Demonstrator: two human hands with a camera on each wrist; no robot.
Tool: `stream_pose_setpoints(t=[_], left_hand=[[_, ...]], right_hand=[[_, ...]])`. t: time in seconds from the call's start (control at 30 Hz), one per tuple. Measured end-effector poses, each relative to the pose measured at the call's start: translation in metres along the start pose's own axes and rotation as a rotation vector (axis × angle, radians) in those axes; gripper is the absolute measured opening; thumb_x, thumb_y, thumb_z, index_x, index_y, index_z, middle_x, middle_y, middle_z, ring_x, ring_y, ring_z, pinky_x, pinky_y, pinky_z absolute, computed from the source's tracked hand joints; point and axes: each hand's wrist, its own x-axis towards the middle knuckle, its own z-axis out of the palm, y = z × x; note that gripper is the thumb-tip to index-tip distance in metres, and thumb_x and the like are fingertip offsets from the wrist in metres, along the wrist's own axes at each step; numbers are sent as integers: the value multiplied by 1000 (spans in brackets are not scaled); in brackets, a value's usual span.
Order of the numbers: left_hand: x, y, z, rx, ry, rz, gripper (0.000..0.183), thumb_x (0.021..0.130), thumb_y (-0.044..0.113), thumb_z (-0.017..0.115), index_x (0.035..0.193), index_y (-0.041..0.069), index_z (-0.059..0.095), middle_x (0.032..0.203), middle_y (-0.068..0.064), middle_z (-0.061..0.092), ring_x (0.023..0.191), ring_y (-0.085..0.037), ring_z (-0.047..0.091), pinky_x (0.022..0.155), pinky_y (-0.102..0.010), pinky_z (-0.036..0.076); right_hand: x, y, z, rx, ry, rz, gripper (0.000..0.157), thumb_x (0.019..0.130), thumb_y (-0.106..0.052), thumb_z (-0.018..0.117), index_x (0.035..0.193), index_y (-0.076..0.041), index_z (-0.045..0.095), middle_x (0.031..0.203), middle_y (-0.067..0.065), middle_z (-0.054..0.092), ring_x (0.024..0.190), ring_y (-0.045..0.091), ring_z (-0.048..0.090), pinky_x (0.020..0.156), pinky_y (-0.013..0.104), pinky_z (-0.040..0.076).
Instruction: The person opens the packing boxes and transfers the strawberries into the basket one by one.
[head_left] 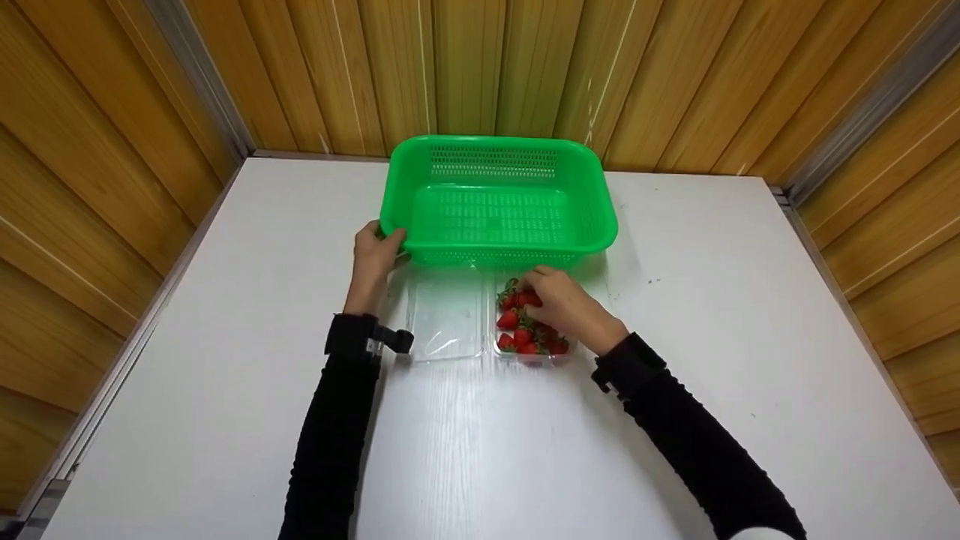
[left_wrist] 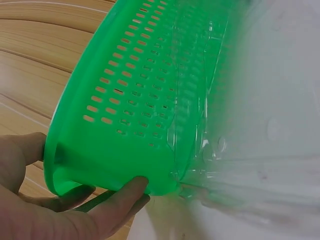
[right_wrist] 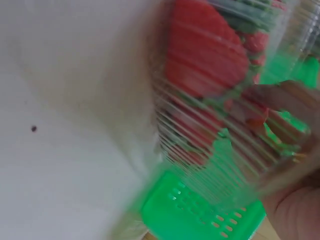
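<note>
At its near left corner, the green plastic basket (head_left: 510,247) is gripped by my left hand (head_left: 373,259). In the left wrist view the thumb lies at the rim and the fingers (left_wrist: 120,202) reach along the outside of the wall. A clear plastic box holds several red strawberries (head_left: 508,320) with green leaves, just in front of the basket. My right hand (head_left: 566,304) reaches down into this box from the right. Its fingertips pinch a strawberry (right_wrist: 254,114), seen through the clear wall in the right wrist view and partly hidden by the fingers.
The box's clear lid (head_left: 448,311) lies folded open to the left, close to the basket's front wall. White tabletop (head_left: 465,450) spreads out around these things. Wood-panelled walls (head_left: 465,67) enclose the back and both sides.
</note>
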Motion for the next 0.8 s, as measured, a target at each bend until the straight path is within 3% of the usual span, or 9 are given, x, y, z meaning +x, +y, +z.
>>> stream_pose_setpoints(t=[0.17,0.3,0.53,0.8], left_hand=[[0,-1,0,-27,-12,-4,45,101,10,54,140,-10,46,133,-30,52,111,-31,62,100,-44,56],[-2,-1,0,-20,-10,-7,45,101,11,54,140,-10,46,132,-28,53,114,-33,61,100,-43,56],[-2,-2,-1,-23,-7,-9,46,101,11,55,141,-10,46,133,-28,55,115,-33,61,99,-42,56],[0,-3,0,-11,-9,10,45,103,12,56,141,-9,46,134,-31,54,113,-33,63,100,-45,55]], right_hand=[[1,-5,-20,30,58,-46,22,91,-3,70,113,2,68,110,16,67,94,26,60,78,36,56],[3,-9,-41,55,102,-67,19,92,-4,69,110,1,69,108,16,67,88,25,62,74,34,56],[17,-3,-77,95,127,-65,19,94,-4,69,111,3,67,110,19,66,97,31,68,83,41,60],[42,30,-77,109,101,49,21,96,-5,65,114,6,68,115,24,65,103,37,67,86,45,58]])
